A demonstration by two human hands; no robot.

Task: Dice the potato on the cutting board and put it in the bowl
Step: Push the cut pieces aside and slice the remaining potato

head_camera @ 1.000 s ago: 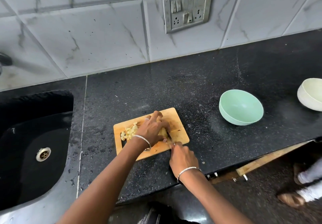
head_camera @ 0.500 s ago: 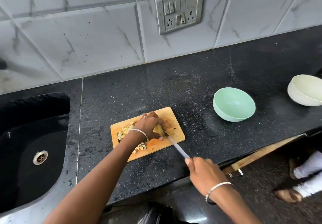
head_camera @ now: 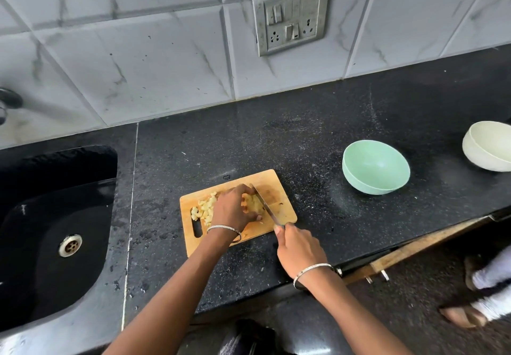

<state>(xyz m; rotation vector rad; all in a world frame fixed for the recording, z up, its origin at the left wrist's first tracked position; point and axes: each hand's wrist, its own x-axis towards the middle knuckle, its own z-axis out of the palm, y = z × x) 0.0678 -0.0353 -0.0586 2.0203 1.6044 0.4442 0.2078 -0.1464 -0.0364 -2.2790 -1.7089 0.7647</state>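
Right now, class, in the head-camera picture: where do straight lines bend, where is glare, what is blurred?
Head view: wide lens bows wall tile joints and countertop edge. Head view: pale sheen on the countertop, bright glare on the sink rim. Head view: left hand holding the potato and right hand gripping the knife are sharp; the corner foot smears.

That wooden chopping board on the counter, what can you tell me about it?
The rectangular light-wood cutting board has rounded corners and an oblong handle slot at its near left end. It lies flat, at a slant, on the black speckled countertop. Pale potato cubes are piled on its left part; the left hand holds an uncut potato chunk at its middle, a steel knife slanting across just right of it. Its right part looks darker.
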